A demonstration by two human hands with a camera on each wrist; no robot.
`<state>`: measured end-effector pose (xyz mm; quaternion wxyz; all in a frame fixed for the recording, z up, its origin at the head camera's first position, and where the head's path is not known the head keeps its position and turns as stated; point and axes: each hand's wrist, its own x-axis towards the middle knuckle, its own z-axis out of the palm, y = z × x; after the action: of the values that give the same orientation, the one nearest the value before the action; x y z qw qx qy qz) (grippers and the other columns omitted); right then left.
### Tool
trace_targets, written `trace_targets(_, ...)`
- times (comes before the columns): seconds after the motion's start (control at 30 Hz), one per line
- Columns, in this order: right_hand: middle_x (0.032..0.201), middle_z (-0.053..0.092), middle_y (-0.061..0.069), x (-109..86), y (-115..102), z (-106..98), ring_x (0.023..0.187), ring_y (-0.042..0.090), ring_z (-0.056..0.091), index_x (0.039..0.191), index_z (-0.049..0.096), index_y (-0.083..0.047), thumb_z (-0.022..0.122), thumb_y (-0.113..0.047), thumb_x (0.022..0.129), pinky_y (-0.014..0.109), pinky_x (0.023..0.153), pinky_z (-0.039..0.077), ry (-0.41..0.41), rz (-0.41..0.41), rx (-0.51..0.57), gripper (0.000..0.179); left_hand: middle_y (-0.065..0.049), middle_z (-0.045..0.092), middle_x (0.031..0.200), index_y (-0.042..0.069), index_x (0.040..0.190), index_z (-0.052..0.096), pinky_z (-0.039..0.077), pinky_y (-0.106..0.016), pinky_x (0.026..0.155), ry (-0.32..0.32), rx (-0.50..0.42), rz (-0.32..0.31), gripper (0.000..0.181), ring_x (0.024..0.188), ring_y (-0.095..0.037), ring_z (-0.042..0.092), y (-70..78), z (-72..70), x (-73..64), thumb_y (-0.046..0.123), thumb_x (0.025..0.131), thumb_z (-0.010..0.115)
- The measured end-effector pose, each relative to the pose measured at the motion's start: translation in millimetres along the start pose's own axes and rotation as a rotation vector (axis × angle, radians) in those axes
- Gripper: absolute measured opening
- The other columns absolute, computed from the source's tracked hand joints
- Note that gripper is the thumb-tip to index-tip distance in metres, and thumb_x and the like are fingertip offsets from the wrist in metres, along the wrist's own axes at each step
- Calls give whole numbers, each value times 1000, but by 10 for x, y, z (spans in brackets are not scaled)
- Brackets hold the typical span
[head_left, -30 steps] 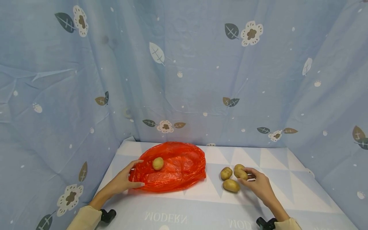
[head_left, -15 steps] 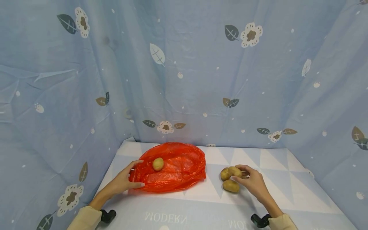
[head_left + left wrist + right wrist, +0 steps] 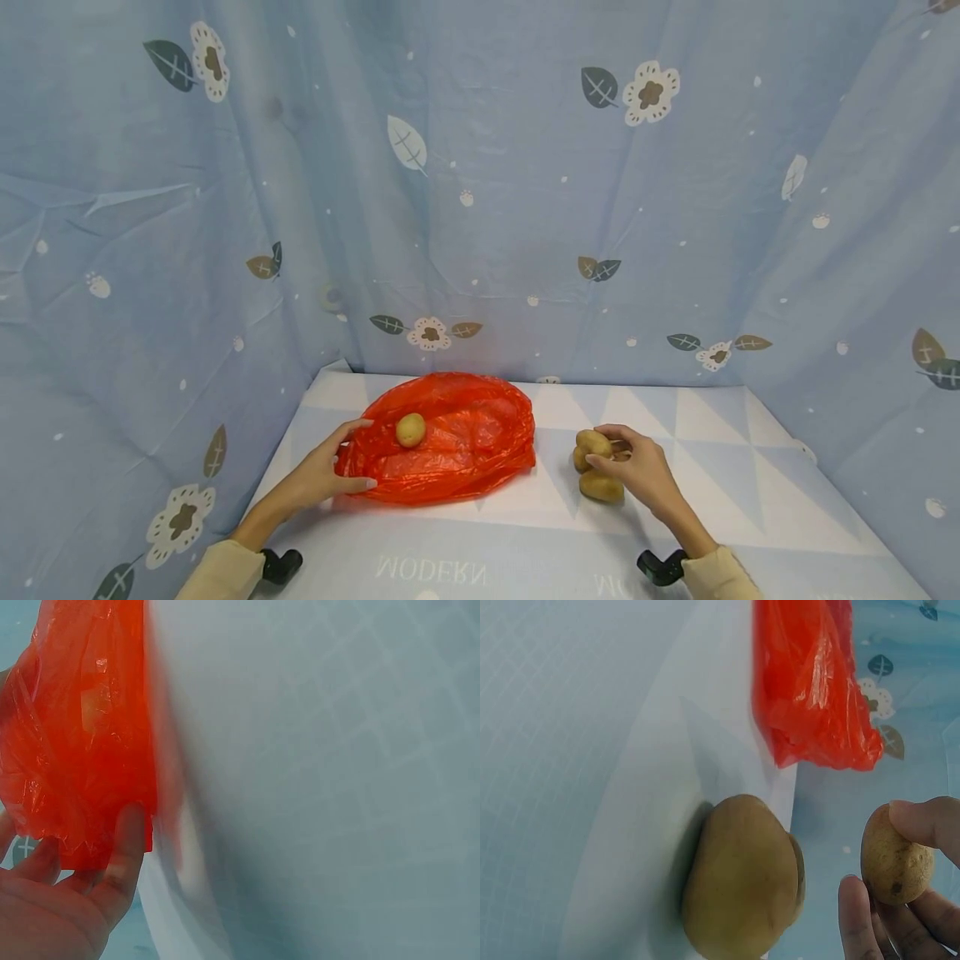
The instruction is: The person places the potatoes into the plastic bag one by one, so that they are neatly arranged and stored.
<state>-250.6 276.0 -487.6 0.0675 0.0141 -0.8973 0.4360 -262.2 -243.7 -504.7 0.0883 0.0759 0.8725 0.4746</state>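
A red plastic bag (image 3: 472, 437) lies spread on the table, with a potato (image 3: 411, 430) in its left part. My left hand (image 3: 318, 473) holds the bag's left side, the thumb at the front edge and fingers toward the back; the left wrist view shows them against the plastic (image 3: 97, 750). Right of the bag, my right hand (image 3: 641, 472) pinches a potato (image 3: 892, 859) between thumb and fingers. Below it on the table lie a potato (image 3: 602, 487) and another potato (image 3: 581, 461), partly hidden behind the held one.
The table (image 3: 712, 492) wears a pale cover with triangles and lettering. Blue patterned curtain (image 3: 510, 208) hangs along the back and both sides, close to the table's edges. Each wrist carries a black device (image 3: 282, 567).
My right hand has lifted the potato and carried it left, over the other two. The left hand, the bag and the potato in it stay in place.
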Motion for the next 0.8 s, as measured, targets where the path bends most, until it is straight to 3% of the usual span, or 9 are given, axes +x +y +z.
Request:
trace_targets(0.3,116,70,5,44,-108,132,98,20,66,124,71,-13,91,-28,80,26,79,56,-12,-8,20,51,-12,50,138,27,152,40,58,-47,90,12,1,-18,94,119,-33,50,-14,13,-2,31,75,93)
trace_targets(0.6,111,73,1,83,-185,265,94,17,68,119,74,-15,93,-28,77,26,79,56,-13,-72,-1,48,-11,49,141,28,152,41,57,-49,92,10,8,4,93,119,-32,49,-16,10,2,29,76,93)
trace_targets(0.8,113,72,1,99,-276,360,94,18,67,120,73,-15,92,-29,79,29,78,57,-48,-72,32,47,-12,48,142,27,152,40,56,-50,92,3,3,22,92,119,-33,50,-22,5,0,28,76,93)
